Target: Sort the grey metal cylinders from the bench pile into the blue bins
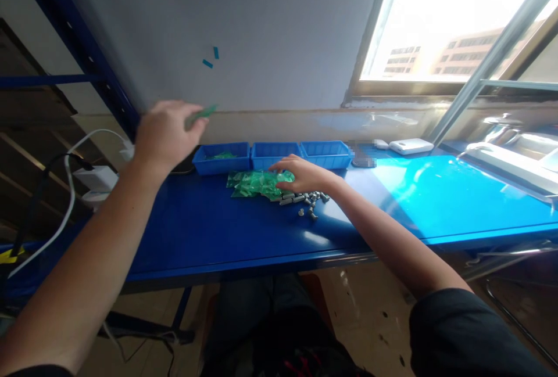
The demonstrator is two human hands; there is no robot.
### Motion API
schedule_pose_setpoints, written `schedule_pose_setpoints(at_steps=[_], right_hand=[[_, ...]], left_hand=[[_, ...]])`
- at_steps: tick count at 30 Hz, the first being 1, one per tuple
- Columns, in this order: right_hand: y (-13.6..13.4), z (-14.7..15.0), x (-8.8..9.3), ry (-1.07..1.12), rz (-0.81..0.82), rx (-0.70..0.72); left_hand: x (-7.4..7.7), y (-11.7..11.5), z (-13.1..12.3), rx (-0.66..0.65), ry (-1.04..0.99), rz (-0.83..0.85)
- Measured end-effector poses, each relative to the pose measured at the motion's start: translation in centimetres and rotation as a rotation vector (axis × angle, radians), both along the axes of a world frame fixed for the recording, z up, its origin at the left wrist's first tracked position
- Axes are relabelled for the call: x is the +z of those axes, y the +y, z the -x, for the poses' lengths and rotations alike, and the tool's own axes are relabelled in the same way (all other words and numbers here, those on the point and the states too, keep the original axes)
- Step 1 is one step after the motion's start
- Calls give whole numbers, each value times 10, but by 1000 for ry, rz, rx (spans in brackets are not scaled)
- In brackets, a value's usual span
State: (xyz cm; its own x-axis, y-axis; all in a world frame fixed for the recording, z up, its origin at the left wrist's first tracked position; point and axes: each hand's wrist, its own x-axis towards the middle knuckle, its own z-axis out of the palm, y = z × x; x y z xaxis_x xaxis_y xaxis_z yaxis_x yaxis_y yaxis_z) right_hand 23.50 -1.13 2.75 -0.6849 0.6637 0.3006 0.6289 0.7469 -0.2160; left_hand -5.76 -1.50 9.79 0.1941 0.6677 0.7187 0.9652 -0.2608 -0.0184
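Note:
Raised to the left of the blue bins, my left hand (168, 130) pinches a small green packet (208, 111) that sticks out past the fingertips. My right hand (303, 175) rests at the right end of a heap of green plastic packets (253, 184), thumb and fingers apart over it. Whether those fingers touch the packets I cannot tell. Silver metal fittings (311, 198) lie loose beside and under the right hand. The left blue bin (222, 166) has some green packets in it. Beside it stand the middle blue bin (275, 149) and the right blue bin (326, 154).
The blue table (196, 232) runs along a wall with a window (436, 34). White plugs and cables (96, 178) crowd its left end. A white device (410, 146) lies at the back right, and a metal rack post (475, 75) rises there.

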Motion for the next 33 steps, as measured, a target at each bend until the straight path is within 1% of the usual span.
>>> schedule_pose_setpoints(at_steps=[2,4,6,8,10,12,14,17,19,20,21,22,23,24,26,28,30,32,33], right_hand=[[-2,0,1,-56,50,15],[-4,4,2,-72,83,-4],[-5,8,3,-87,101,-29],[-6,11,5,-106,99,-49],[-4,12,7,-83,54,-66],[-2,11,11,4,-28,-79],[3,9,19,142,-134,-120],[12,12,39,451,-380,-288],[19,22,56,621,-566,-372],[22,29,62,653,-627,-378],[25,38,67,637,-652,-361],[27,47,70,581,-638,-335],[29,56,69,496,-587,-300],[31,63,66,387,-502,-251],[32,72,53,194,-292,-159],[32,70,37,133,-143,-152],[31,58,21,165,-81,-207],[28,41,8,179,-56,-221],[24,33,4,170,-46,-203]], left_hand=[[-22,8,-13,-86,57,135],[-47,8,-29,-160,-24,306],[-68,3,-46,-223,-74,483],[-80,-1,-58,-264,-71,555],[-87,-4,-65,-287,-62,569],[-90,-5,-67,-306,-96,582],[-93,-6,-67,-323,-167,598],[-98,-10,-67,-330,-239,599],[-100,-13,-68,-355,-207,565],[-100,-15,-69,-384,-163,546],[-99,-16,-69,-424,-101,531],[-98,-17,-69,-466,-30,526],[-97,-18,-69,-500,40,531],[-95,-19,-68,-521,97,543],[-91,-19,-64,-532,146,557],[-88,-18,-60,-548,114,531],[-83,-16,-55,-560,33,456],[-72,-17,-50,-508,-79,322],[-64,-17,-46,-449,-143,223]])
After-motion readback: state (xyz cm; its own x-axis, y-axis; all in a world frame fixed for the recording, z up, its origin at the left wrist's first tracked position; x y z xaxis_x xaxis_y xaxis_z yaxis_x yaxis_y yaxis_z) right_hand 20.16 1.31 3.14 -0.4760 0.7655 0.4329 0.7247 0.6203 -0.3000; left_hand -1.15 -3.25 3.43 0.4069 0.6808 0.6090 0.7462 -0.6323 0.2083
